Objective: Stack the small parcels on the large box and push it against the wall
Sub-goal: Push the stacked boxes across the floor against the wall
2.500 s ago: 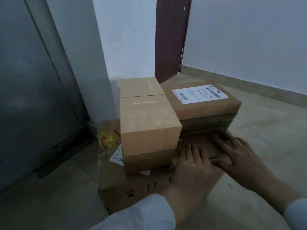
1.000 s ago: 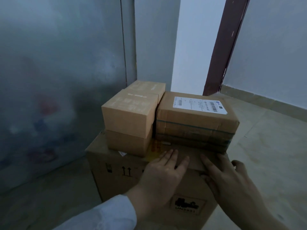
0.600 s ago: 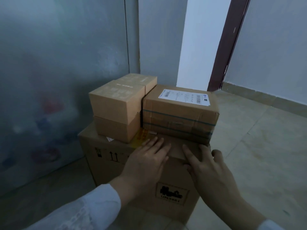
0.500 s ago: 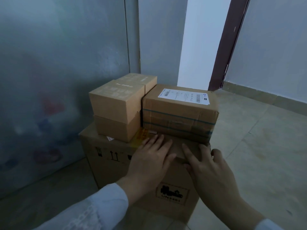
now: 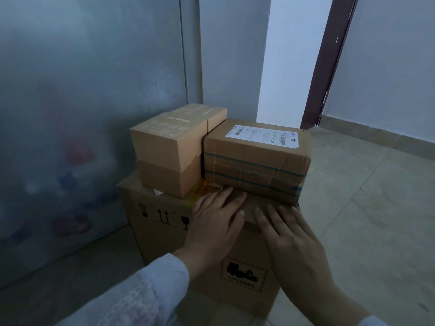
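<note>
A large cardboard box (image 5: 155, 234) with handling marks and a black printed label stands on the floor near the grey wall. On its top sit small parcels: a plain lidded brown one (image 5: 164, 149) at the left, another (image 5: 211, 114) behind it, and a taped parcel (image 5: 254, 165) with a white shipping label at the right. My left hand (image 5: 214, 222) lies flat, fingers spread, over the large box's near top edge. My right hand (image 5: 289, 241) lies flat beside it on the same edge. Neither hand grips anything.
A grey metal wall or door panel (image 5: 89, 90) fills the left side, close to the box. A white wall section (image 5: 289, 55) and a dark red door frame (image 5: 329, 62) stand behind. Beige floor tiles (image 5: 372, 208) stretch to the right.
The box with its parcels has slid forward and left toward the grey wall over the frames. In the last half second both hands keep their flat position on the top edge.
</note>
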Action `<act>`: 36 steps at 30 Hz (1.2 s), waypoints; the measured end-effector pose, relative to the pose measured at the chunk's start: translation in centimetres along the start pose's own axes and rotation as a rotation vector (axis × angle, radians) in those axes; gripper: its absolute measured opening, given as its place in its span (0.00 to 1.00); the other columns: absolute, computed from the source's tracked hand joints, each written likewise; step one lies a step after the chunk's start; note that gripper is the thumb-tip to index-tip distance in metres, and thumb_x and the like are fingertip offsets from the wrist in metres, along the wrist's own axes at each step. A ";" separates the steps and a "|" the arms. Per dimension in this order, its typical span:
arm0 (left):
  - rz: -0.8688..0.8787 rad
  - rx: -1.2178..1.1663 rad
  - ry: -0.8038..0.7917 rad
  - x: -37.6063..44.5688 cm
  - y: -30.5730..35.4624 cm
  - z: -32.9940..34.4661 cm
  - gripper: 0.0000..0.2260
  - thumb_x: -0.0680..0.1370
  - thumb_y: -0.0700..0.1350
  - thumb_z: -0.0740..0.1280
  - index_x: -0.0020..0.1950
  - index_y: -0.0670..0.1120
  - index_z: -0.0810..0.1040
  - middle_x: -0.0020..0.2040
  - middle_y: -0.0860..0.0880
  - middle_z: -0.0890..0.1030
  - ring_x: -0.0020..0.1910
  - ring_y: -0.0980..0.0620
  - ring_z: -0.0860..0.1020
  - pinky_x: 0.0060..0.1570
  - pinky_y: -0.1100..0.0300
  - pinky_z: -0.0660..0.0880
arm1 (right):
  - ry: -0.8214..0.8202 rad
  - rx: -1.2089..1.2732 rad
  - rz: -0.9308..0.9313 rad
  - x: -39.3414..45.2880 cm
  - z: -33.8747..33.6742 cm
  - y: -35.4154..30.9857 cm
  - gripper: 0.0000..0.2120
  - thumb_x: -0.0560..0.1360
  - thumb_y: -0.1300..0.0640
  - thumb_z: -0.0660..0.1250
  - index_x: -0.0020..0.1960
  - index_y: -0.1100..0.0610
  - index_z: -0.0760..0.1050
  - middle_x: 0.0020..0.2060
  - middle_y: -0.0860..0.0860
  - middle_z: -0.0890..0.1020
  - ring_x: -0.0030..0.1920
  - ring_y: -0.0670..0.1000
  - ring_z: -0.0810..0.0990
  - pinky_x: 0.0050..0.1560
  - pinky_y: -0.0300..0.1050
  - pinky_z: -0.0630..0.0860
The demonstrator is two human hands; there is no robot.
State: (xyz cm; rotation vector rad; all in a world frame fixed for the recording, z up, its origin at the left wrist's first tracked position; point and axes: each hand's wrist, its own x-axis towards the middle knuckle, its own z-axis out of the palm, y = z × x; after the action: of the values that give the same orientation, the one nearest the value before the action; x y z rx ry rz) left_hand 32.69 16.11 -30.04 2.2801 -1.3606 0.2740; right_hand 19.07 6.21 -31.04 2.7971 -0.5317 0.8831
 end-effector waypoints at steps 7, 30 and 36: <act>0.042 -0.013 -0.016 1.3 -2.9 -0.2 0.25 0.76 0.58 0.42 0.70 0.59 0.65 0.72 0.55 0.66 0.69 0.55 0.61 0.63 0.61 0.50 | 0.005 -0.037 -0.027 1.7 0.9 -1.5 0.20 0.71 0.58 0.55 0.57 0.59 0.79 0.50 0.59 0.83 0.50 0.61 0.82 0.49 0.55 0.78; 0.138 0.024 -0.044 2.2 -6.4 -0.9 0.26 0.76 0.61 0.42 0.69 0.54 0.65 0.70 0.50 0.66 0.69 0.51 0.62 0.65 0.57 0.53 | 0.107 -0.119 -0.071 3.5 2.3 -3.5 0.17 0.71 0.56 0.58 0.53 0.56 0.81 0.46 0.57 0.85 0.43 0.60 0.84 0.38 0.51 0.80; -0.477 -0.180 0.399 1.0 -3.6 -0.6 0.26 0.72 0.59 0.66 0.63 0.47 0.65 0.63 0.44 0.66 0.61 0.47 0.65 0.53 0.60 0.60 | 0.047 -0.075 -0.058 4.1 1.2 -2.9 0.16 0.70 0.52 0.61 0.51 0.56 0.82 0.45 0.53 0.85 0.44 0.55 0.83 0.39 0.45 0.79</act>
State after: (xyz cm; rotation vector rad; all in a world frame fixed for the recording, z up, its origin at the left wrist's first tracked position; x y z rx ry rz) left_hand 36.32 17.05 -30.12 2.1681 -0.5977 0.3987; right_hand 23.89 7.47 -29.76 2.7032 -0.4636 0.8961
